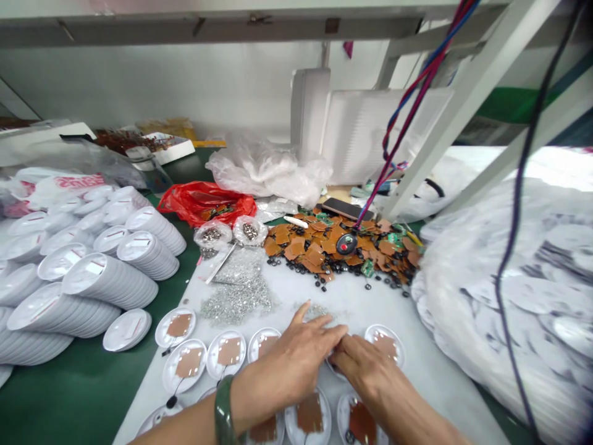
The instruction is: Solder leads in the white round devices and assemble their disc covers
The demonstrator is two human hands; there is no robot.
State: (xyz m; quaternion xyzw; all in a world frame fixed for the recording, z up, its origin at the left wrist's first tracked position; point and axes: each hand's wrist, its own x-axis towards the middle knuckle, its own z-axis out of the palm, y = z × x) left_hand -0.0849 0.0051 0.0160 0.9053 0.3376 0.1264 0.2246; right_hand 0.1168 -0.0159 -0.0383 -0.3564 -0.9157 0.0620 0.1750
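Note:
My left hand [303, 346], with a green bangle on its wrist, reaches across the white board. Its fingers are stretched out and its thumb stands apart; the fingertips meet my right hand [364, 364]. My right hand's fingers are curled together over a round white plastic shell that is mostly hidden beneath both hands. Whatever lies between those fingers does not show. Around the hands sit several similar white shells with brown square circuit boards in them, such as one on the right [393, 347] and one on the left [227, 354]. Black round parts on wires hang from a few.
Stacks of white shells [111, 281] fill the left side. Ahead lie a pile of brown boards [315, 250], small silvery parts [238, 293] and a red bag [204, 201]. A large plastic bag [519, 296] bulges at right. Red and blue cables [410, 105] hang down.

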